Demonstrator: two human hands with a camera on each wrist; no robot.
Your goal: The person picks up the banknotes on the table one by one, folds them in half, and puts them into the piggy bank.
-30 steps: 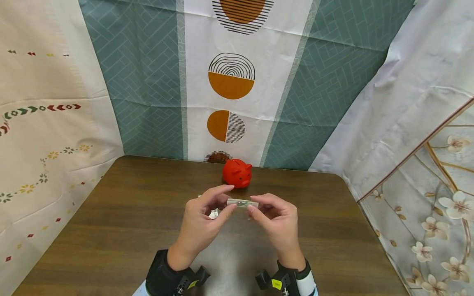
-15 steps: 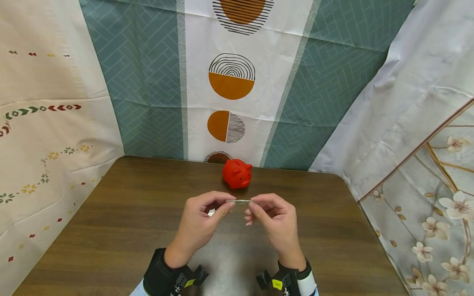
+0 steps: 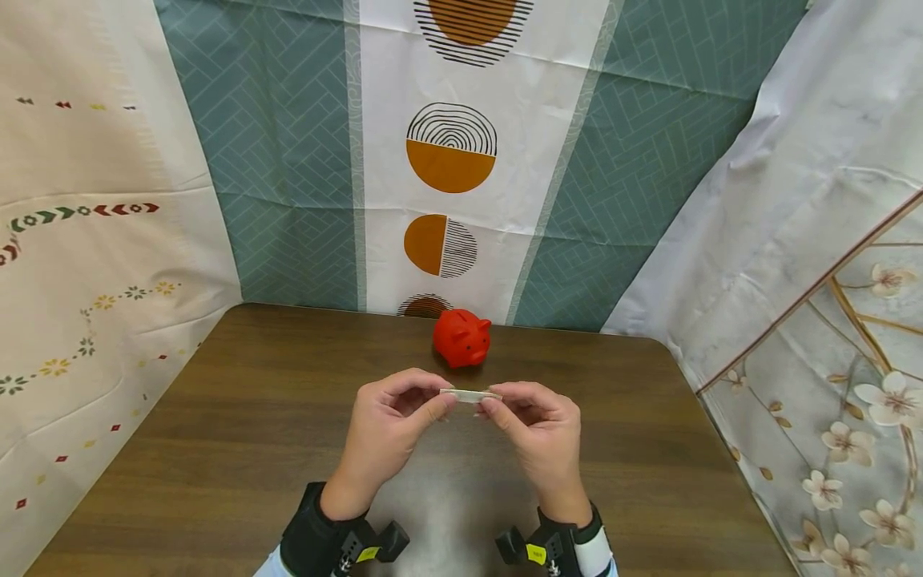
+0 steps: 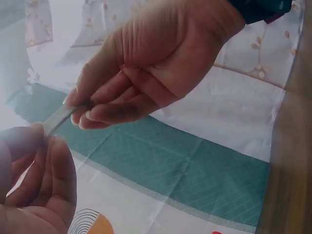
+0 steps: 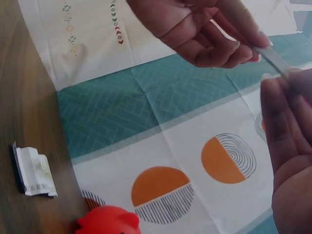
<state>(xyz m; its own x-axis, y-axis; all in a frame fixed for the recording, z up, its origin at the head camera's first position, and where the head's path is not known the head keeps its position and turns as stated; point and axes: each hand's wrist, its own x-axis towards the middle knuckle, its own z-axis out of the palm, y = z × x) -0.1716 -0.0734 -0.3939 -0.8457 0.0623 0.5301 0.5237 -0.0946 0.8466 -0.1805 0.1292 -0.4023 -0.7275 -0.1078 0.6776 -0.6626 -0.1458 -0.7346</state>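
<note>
My left hand point(image 3: 382, 437) and right hand point(image 3: 541, 445) pinch opposite ends of a narrow, pale folded banknote point(image 3: 470, 396), each between thumb and fingers. They hold it level above the wooden table. In the left wrist view the banknote point(image 4: 57, 118) spans the gap between the left hand point(image 4: 41, 180) and the right hand point(image 4: 161, 58). The right wrist view shows the banknote point(image 5: 275, 61) edge-on; the fingers cover its ends. Beyond the hands stands a red pig-shaped piggy bank point(image 3: 461, 338).
A creased, folded white paper point(image 5: 36, 170) with faint print lies on the table, hidden behind the left hand in the head view. The brown wooden table point(image 3: 252, 401) ends at a patterned cloth backdrop point(image 3: 447, 240), with more cloth on both sides.
The banknote has turned between the fingers: its printed face gave way to a thin edge, and now a paler face shows. Both hands stay in nearly the same place; the piggy bank has not moved.
</note>
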